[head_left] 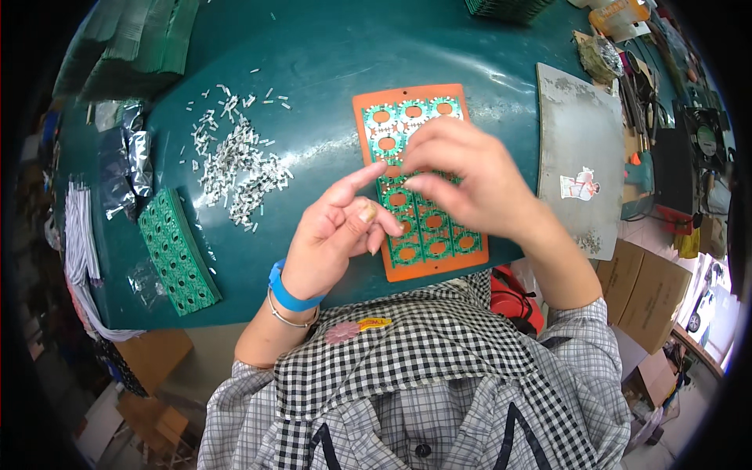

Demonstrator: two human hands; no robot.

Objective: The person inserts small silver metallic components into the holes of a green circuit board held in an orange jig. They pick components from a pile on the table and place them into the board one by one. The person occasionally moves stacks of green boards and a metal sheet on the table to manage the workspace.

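Note:
An orange board holder (pixel 427 272) lies on the bench before me, carrying a panel of green circuit boards (pixel 432 222) with round cut-outs. White parts show on the panel's far rows. My left hand (pixel 333 231) hovers at the holder's left edge, index finger stretched toward the panel, thumb against the curled other fingers. Whatever those fingers hold is hidden. Over the panel's middle, my right hand (pixel 470 172) is bent into a pinch, thumb and fingertips close together. Anything between them is too small to make out. Loose small white parts (pixel 239 168) are heaped left of the holder.
A stack of green circuit panels (pixel 178 254) lies at the left, beside silver bags (pixel 129 164) and a bundle of white wires (pixel 80 227). More stacked panels (pixel 137 47) stand far left. A grey metal plate (pixel 580 141) and tools lie right; cardboard boxes (pixel 646 294) sit below.

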